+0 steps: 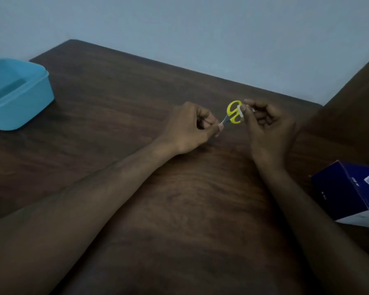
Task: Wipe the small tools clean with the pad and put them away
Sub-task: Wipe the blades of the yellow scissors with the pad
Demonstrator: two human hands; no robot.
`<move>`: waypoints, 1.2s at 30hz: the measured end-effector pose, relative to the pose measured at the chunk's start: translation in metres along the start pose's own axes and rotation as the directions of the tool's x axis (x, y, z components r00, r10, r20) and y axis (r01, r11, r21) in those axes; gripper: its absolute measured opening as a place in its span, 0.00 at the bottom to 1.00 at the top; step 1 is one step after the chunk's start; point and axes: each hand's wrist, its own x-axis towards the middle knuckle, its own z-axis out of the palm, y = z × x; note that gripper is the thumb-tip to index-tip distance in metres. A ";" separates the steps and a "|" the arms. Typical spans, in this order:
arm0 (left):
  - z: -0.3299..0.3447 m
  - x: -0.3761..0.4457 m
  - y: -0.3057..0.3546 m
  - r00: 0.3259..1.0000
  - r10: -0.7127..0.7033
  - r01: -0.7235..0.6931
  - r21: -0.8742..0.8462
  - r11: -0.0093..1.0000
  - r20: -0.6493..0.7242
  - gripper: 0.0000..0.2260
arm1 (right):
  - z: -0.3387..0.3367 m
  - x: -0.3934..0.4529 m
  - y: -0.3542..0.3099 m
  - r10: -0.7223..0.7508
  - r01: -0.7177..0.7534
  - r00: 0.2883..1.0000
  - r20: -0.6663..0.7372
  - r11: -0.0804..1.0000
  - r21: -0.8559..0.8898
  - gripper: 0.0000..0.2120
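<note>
Small scissors with yellow handles [233, 112] are held above the middle of the dark wooden table [119, 86]. My left hand [190, 128] pinches their metal blade end, so the blades are mostly hidden by my fingers. My right hand [266, 126] holds a small white pad [241, 112] against the yellow handle loops. A blue plastic container [32, 96] stands open at the far left of the table, well apart from both hands.
A dark blue cardboard box [347, 192] lies at the right edge of the table near my right forearm. A pale wall runs behind the table's far edge. Another dark surface rises at the far right.
</note>
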 end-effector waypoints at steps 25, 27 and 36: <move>0.002 0.000 -0.008 0.998 0.063 -0.062 0.071 0.996 -0.004 0.07 | 0.002 -0.007 -0.004 -0.262 0.321 0.941 0.213 0.893 -0.316 0.04; 0.003 0.000 -0.008 0.999 0.054 -0.053 0.074 0.996 -0.007 0.07 | 0.004 -0.005 -0.003 -0.242 0.302 0.943 0.229 0.913 -0.275 0.03; 0.000 -0.001 -0.004 0.994 0.030 -0.037 0.063 0.997 0.106 0.05 | -0.001 -0.005 -0.009 -0.111 0.114 0.993 0.049 0.991 -0.065 0.07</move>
